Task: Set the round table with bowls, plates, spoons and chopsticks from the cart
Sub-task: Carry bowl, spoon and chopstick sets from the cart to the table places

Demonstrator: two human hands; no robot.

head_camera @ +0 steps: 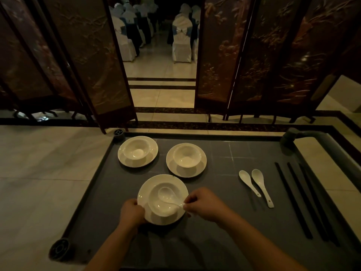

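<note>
The cart (214, 194) has a dark flat top with a low raised rim all round and a grey handle (304, 133) at its far right corner. The nearest plate (143, 192) sits left of centre, close to the near side, with bare cart top open on its left, in front of it and to its right.

A bowl (166, 211) stands on that plate, and a spoon (166, 194) lies in the bowl, scoop at the far left and handle reaching over the bowl's right rim. The left hand (131, 212) grips the plate's left edge, fingers curled around it. The right hand (203, 204) pinches the tip of the spoon's handle, just past the plate's right edge.

Behind are a far-left plate (125, 159) and a far-right plate (201, 165), each carrying its own bowl, just apart from each other and from the nearest plate. Two loose spoons (248, 181) lie side by side well to the right. Black chopsticks (293, 200) lie lengthwise beyond them, near the right rim (too dim to count).

Past the cart stands a folding screen (254, 55), its gap showing covered chairs (181, 42).
</note>
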